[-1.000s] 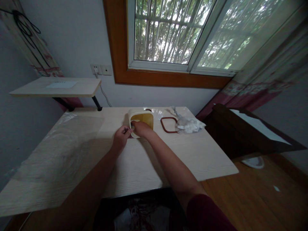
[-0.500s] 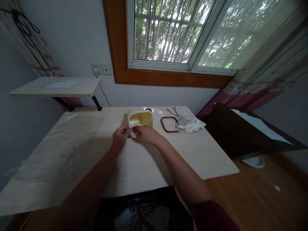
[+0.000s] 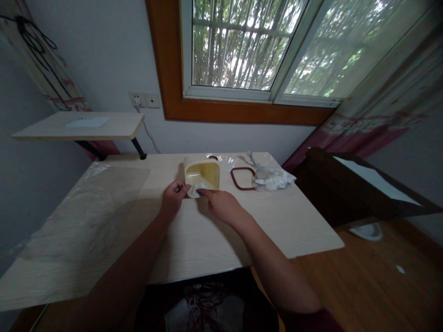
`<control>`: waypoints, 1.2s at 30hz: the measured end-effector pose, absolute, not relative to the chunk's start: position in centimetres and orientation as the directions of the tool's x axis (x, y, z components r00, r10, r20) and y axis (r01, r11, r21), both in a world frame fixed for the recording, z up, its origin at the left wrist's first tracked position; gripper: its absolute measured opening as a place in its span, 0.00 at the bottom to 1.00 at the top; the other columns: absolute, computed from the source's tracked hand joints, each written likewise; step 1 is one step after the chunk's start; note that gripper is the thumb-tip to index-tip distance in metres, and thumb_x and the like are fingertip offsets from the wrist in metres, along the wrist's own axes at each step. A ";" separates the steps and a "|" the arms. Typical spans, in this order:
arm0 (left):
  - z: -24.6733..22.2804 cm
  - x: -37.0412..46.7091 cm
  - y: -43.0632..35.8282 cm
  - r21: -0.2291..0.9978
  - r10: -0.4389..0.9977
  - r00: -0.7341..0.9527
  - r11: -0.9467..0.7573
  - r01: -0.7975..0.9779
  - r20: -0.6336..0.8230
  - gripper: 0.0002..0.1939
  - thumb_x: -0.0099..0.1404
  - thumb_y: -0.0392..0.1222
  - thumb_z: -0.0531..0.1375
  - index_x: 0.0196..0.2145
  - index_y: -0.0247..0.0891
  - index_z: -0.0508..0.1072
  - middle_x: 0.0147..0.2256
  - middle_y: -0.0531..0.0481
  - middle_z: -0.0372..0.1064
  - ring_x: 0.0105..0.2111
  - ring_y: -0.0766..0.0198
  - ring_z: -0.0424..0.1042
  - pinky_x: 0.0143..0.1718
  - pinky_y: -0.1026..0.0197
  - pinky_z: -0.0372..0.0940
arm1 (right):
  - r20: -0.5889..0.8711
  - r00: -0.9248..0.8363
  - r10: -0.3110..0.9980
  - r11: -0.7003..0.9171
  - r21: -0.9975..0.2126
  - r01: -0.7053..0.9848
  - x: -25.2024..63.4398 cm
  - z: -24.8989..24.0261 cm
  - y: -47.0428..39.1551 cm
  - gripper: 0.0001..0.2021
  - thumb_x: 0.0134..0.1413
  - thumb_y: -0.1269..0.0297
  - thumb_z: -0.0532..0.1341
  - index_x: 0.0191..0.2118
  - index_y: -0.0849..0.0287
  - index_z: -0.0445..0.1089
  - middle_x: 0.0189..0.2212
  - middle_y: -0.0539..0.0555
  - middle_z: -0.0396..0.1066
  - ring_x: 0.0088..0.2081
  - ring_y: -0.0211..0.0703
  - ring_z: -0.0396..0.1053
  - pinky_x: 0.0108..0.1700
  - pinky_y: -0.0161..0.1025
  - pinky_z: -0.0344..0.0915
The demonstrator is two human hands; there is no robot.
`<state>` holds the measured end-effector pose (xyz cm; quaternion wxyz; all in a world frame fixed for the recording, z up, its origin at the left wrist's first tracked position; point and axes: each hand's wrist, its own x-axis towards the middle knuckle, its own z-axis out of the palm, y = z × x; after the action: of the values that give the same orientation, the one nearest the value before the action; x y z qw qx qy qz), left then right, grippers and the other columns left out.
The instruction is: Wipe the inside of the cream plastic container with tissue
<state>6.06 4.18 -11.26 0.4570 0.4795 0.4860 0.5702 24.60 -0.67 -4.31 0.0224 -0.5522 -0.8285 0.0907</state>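
A cream and yellow square container (image 3: 202, 173) lies on the table with its opening facing me. My left hand (image 3: 173, 198) is closed at the container's lower left corner, its fingertips gripping the rim. A small whitish piece (image 3: 198, 186) rests inside near the lower rim. My right hand (image 3: 223, 203) is at the lower rim, index finger stretched onto the whitish piece, the other fingers curled under. To the right lie a red-brown square ring (image 3: 242, 188) and a clear plastic bag (image 3: 275, 179) with white stuff inside.
Thin clear plastic sheeting (image 3: 83, 216) covers the table's left part. A raised shelf (image 3: 121, 125) with a paper stands at the back left. Beyond the table's right edge is a dark brown piece of furniture (image 3: 367, 184) with a white sheet on it.
My right hand has drawn back to the right and its index finger is now extended, showing more of the container's lower part and the whitish piece. My left hand has stayed in place.
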 end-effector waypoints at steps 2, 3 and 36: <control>-11.3 6.0 4.3 0.992 0.986 -0.130 -0.115 -0.055 0.107 0.16 0.52 0.51 0.69 0.27 0.38 0.70 0.19 0.58 0.64 0.20 0.67 0.69 0.24 0.66 0.67 | -0.072 -0.349 0.934 0.338 -0.134 0.932 24.8 -4.5 -0.6 0.27 0.62 0.71 0.51 0.66 0.52 0.61 0.56 0.61 0.74 0.47 0.53 0.78 0.47 0.48 0.72; -11.4 6.0 4.4 0.992 0.985 -0.130 -0.117 -0.055 0.109 0.16 0.52 0.51 0.69 0.27 0.38 0.70 0.19 0.58 0.64 0.20 0.67 0.69 0.24 0.66 0.67 | -0.072 -0.329 0.941 0.320 -0.113 0.941 24.9 -4.7 -0.5 0.27 0.62 0.72 0.50 0.66 0.52 0.62 0.59 0.62 0.71 0.48 0.53 0.78 0.47 0.49 0.73; -11.8 5.8 4.6 0.991 0.986 -0.133 -0.109 -0.082 0.098 0.18 0.53 0.53 0.69 0.28 0.37 0.69 0.22 0.57 0.67 0.22 0.67 0.70 0.26 0.65 0.71 | 0.016 -0.338 0.941 0.336 -0.166 0.927 22.6 -7.4 -1.2 0.30 0.64 0.67 0.47 0.71 0.59 0.50 0.71 0.65 0.49 0.48 0.50 0.75 0.47 0.47 0.74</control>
<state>5.78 4.56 -11.82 0.4619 0.4692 0.4817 0.5783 22.58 -1.23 -7.36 0.0544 -0.5728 -0.8154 0.0636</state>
